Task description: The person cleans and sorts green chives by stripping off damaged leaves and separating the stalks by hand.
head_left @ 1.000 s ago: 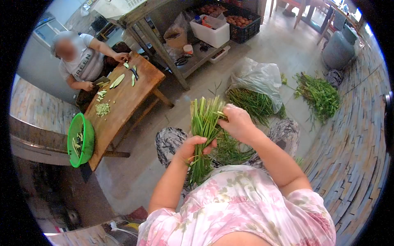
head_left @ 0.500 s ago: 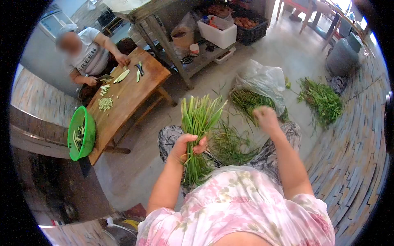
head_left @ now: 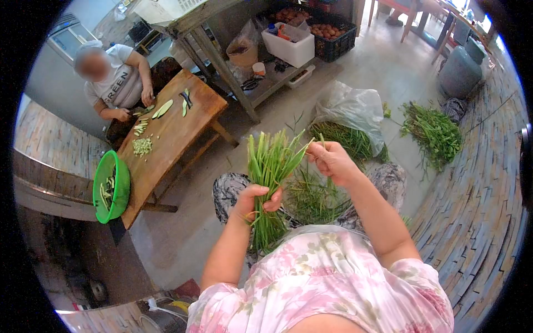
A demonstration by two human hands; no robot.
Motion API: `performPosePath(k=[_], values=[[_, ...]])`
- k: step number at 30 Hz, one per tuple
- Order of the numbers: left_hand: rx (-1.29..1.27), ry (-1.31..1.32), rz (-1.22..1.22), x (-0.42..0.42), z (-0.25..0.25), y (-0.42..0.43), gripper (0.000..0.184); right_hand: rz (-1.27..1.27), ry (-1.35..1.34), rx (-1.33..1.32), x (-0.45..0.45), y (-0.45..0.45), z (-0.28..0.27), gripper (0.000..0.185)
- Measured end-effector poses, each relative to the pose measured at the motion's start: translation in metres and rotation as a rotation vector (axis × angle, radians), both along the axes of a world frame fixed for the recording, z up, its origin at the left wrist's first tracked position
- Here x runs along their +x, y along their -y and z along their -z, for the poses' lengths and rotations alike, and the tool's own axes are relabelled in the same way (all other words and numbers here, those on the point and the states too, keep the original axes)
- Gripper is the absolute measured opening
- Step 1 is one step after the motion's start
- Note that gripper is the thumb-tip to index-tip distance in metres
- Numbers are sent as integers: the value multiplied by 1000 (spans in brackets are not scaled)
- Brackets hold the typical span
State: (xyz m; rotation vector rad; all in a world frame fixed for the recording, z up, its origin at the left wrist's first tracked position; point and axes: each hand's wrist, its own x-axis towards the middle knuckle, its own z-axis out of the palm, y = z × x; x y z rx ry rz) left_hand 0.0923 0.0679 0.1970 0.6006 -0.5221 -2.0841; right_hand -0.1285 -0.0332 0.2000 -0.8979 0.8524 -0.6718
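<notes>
"Two hands to account for. State of each?"

"My left hand is clenched round a bunch of green stalks, thumb across the front. My right hand is pinched on a thin stalk, just beside the bunch's upper right side. Whether that stalk is free of the bunch, I cannot tell."

"Which way does the bunch lie from your grip?"

"Its long axis runs away from my body, through the left fist. The paler ends splay out past the fist; the rest trails back toward my lap. Of the two, the right hand is nearer those splayed ends."

"Surroundings, nearest first?"

"Loose greens lie right of the bunch, between my knees. Beyond it, to the right, more greens lie partly under a clear plastic bag. Farther right is a leafy heap. Left of the bunch, well apart, stands a wooden table, a green basin at its near end, a co-worker behind it."
</notes>
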Motion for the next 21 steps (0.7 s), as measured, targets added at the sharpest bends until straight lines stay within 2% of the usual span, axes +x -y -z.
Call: performPosePath(k=[3,10,13,16,19,20,21], values=[[7,39,-27,-1,4,-3,44,-25,123,33,7,-7,-7,14],[43,15,-104,-5,4,-4,43,30,13,-83,3,-13,-2,16],[16,-23,-121,-9,4,-3,46,72,148,-65,1,-14,5,19],[35,-104,-122,-10,7,-3,43,197,104,-99,-1,-16,7,22],[38,-175,-159,-9,12,-3,45,434,95,-113,-6,-10,9,23],[31,-181,-156,-8,12,-3,45,402,128,-138,-14,-6,15,17],[22,-188,-153,-7,11,-4,46,363,10,-186,-18,-4,17,14]])
